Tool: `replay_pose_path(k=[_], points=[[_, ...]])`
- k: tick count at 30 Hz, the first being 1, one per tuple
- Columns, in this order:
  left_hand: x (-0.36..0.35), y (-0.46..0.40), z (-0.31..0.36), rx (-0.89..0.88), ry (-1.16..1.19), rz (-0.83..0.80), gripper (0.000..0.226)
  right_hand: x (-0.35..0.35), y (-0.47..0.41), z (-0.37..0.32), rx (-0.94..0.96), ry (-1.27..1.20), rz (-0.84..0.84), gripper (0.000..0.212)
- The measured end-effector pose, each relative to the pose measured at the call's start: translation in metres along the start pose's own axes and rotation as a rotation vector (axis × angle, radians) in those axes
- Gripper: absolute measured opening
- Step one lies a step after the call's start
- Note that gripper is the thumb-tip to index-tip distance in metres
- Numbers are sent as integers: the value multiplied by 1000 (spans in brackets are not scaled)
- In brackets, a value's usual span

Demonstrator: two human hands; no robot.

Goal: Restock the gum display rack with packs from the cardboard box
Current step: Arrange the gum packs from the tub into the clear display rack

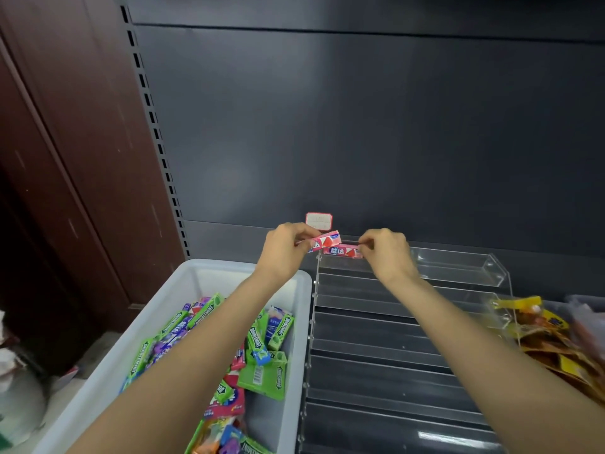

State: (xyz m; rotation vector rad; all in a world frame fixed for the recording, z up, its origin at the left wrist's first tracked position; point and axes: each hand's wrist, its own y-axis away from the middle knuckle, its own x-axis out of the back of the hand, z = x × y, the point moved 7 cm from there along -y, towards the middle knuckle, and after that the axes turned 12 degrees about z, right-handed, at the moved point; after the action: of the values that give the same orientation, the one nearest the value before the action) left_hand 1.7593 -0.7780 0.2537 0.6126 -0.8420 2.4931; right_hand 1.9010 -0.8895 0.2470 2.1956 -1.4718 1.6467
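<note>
Barely begun: clear rack (393,355), tiers nearly all bare, sits at 3 o'clock of bin (196,280) w/ loose gum. Right hand (386,250) pinches pink pack (342,251) into top tier; left hand (284,247) grips second pack (327,240) at 10 o'clock.

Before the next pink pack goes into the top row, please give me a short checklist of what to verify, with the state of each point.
1. Right hand pinches a pink pack at the top row: ok.
2. Left hand holds a second pink pack: ok.
3. First pack lies flat in the row: cannot tell.
4. Clear rack has free rows below: ok.
5. White bin has more gum: ok.
</note>
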Motion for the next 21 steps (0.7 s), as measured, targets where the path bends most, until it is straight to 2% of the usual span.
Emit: replay_pose_path(k=[2,5,10,12,15,21], points=[[-4,2,2,-28,-10,-23,21,8,5,-4,36,-94,22,26],[-10,4,11,-67,0,-39,21,11,12,-12,65,-289,-57,32],[-5,3,12,57,181,37,24,18,7,-5,-5,-411,5,16],[-3,5,1,134,122,54,34,20,4,7,-56,-364,48,13],[-13,13,-20,226,18,-50,47,12,3,20,-85,-216,25,14],[-30,13,-19,240,84,-138,47,0,-1,16,-82,10,-36,14]])
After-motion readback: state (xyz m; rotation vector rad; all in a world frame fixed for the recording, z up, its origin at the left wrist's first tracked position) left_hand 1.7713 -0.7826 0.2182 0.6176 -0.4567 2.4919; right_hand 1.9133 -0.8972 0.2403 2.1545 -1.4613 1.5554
